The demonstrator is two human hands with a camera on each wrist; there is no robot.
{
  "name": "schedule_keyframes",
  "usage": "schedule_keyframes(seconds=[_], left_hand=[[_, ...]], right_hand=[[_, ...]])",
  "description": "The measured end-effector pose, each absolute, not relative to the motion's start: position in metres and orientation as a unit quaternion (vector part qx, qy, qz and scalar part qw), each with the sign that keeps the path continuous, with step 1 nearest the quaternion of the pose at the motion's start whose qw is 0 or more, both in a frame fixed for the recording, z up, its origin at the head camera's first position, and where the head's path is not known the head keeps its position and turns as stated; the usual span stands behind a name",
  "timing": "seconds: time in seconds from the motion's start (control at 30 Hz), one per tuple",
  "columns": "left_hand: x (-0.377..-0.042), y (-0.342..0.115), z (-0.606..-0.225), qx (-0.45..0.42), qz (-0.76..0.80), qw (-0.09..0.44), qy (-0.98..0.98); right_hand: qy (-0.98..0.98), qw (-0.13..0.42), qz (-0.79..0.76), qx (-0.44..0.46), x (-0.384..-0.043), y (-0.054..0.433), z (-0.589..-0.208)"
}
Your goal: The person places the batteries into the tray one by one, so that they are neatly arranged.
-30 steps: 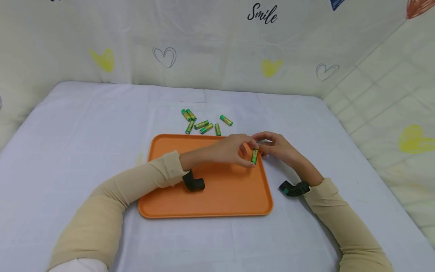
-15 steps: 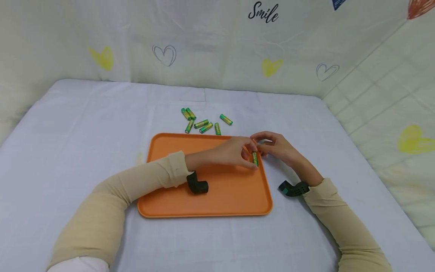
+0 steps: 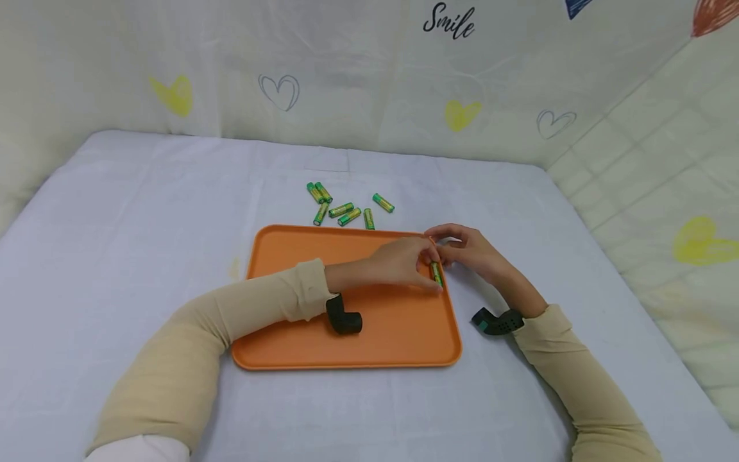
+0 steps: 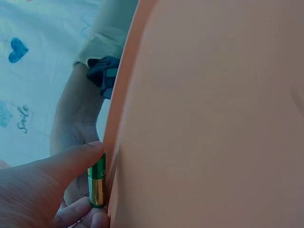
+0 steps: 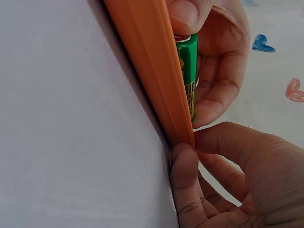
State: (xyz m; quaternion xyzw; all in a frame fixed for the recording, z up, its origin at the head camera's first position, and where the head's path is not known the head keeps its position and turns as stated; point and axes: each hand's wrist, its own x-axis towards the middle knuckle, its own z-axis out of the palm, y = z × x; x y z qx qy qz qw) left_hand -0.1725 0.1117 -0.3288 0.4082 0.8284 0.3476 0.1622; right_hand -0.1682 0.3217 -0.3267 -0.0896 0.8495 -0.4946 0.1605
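Note:
A green-and-gold battery (image 3: 437,274) lies lengthwise along the right rim of the orange tray (image 3: 398,340). My left hand (image 3: 398,262) reaches across the tray and grips this battery end to end, thumb at one end and fingertips at the other. In the left wrist view the battery (image 4: 97,184) sits close against the tray's raised edge. My right hand (image 3: 476,255) pinches the rim near the far right corner, its thumb and a finger on either side of the edge in the right wrist view. Part of the battery (image 5: 189,61) shows behind that rim.
Several more batteries (image 3: 342,210) lie scattered on the white cloth (image 3: 173,192) just past the tray's far edge. One battery (image 3: 383,203) lies apart to their right. A cloth wall with drawn hearts rises behind the table.
My left hand has moved a little right and toward me, bringing the battery from over the tray to its right rim and turning it in line with the edge. My right hand stays put.

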Motion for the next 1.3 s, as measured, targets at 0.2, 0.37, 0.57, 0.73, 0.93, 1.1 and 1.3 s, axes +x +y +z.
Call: schedule_keyframes(seconds=[0.2, 0.37, 0.57, 0.73, 0.93, 1.1, 1.3], left_hand=[[-0.173, 0.114, -0.330, 0.399, 0.338, 0.153, 0.838], [-0.171, 0.116, -0.330, 0.385, 0.324, 0.149, 0.851], [-0.170, 0.117, -0.332, 0.380, 0.312, 0.142, 0.859], [-0.171, 0.114, -0.333, 0.397, 0.315, 0.147, 0.849], [-0.176, 0.109, -0.335, 0.421, 0.351, 0.157, 0.822], [-0.178, 0.107, -0.334, 0.423, 0.378, 0.167, 0.806], [-0.183, 0.103, -0.335, 0.411, 0.414, 0.183, 0.792]], right_hand=[[0.847, 0.154, -0.500, -0.095, -0.170, 0.323, -0.328], [0.848, 0.151, -0.499, -0.096, -0.172, 0.324, -0.329], [0.851, 0.152, -0.494, -0.094, -0.172, 0.324, -0.329], [0.850, 0.155, -0.496, -0.091, -0.173, 0.323, -0.331], [0.850, 0.156, -0.496, -0.088, -0.173, 0.323, -0.334], [0.850, 0.150, -0.497, -0.091, -0.172, 0.323, -0.334], [0.852, 0.153, -0.493, -0.087, -0.173, 0.323, -0.333]])
